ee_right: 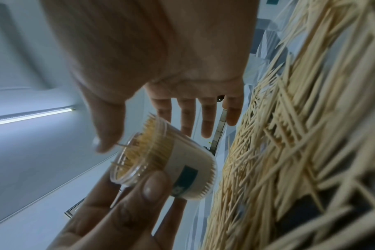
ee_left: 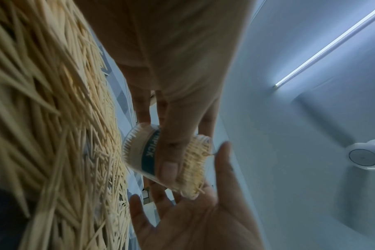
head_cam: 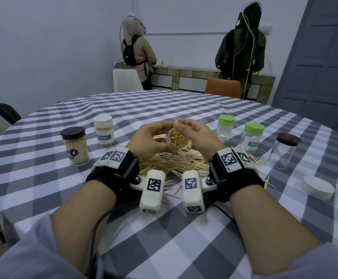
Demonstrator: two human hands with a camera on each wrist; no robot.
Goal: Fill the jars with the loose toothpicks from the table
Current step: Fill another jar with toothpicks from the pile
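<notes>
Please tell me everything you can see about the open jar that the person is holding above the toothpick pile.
The jar is a small, clear, plastic-looking cylinder with a pale label carrying a teal band, on which the letters "PICK" can be read. It has no lid and is packed with toothpicks, a few of which stick out past the rim. The left hand holds it tilted above the loose pile, thumb across the label. The right hand is open at its mouth.

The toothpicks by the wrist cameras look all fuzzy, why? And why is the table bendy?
Left wrist view: the pile sits very close to the lens, so it blurs; the jar is smeared too. Right wrist view: the same blur on the pile, and a ceiling light glares. Head view: the wide lens curves the table edges.
</notes>
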